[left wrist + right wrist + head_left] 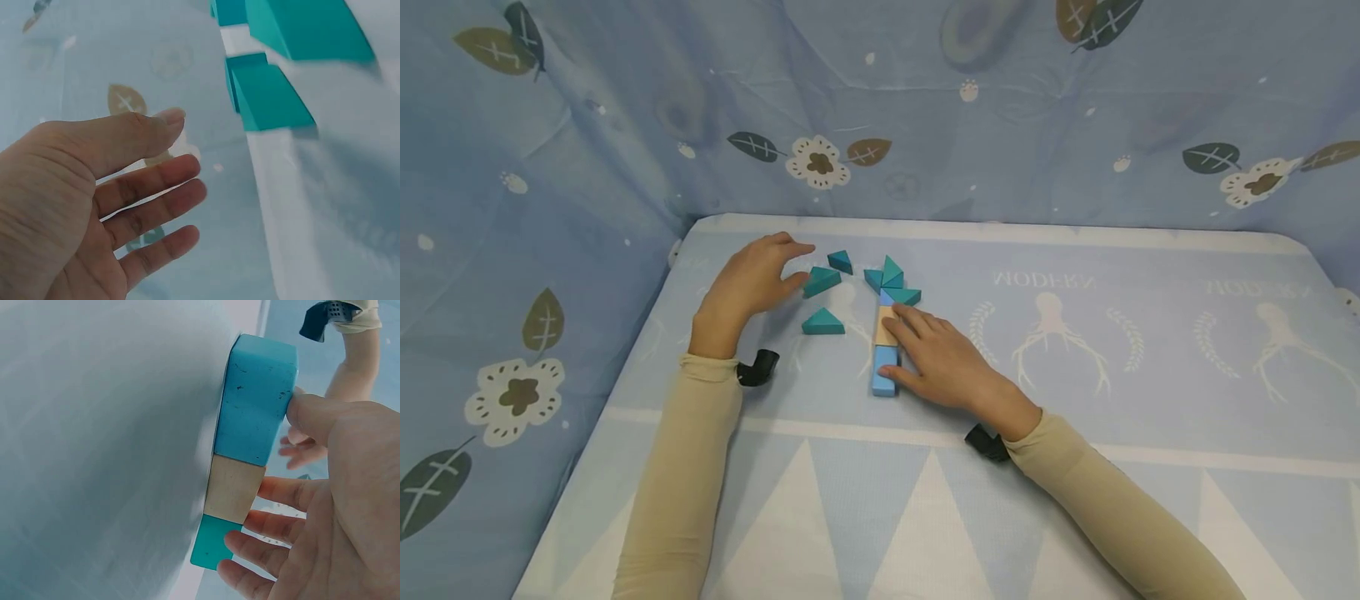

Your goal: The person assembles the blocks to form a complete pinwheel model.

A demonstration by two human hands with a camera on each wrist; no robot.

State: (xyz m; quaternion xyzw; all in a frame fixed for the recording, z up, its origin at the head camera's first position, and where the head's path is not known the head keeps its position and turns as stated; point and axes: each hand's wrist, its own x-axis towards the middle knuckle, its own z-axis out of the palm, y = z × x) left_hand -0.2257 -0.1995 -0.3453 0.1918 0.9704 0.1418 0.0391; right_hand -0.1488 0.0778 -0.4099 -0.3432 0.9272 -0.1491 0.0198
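My right hand (946, 360) rests along a column of blocks, its thumb at the side of the blue block (884, 372) and its fingers by the plain wooden block (882, 332). A small blue triangle (887, 297) tops the column, with several teal triangles (892, 273) set around it. In the right wrist view, the fingers are spread and lightly bent beside the column. To the left, my left hand (749, 283) hovers with loose fingers, thumb close to a teal triangle block (822, 281); the left wrist view shows nothing held.
Another teal triangle (823, 322) lies below the left hand's block, and a darker teal one (840, 262) lies above it. A patterned blue cloth (1120, 350) covers the table. Blue curtain fabric (925, 108) hangs behind and at the left.
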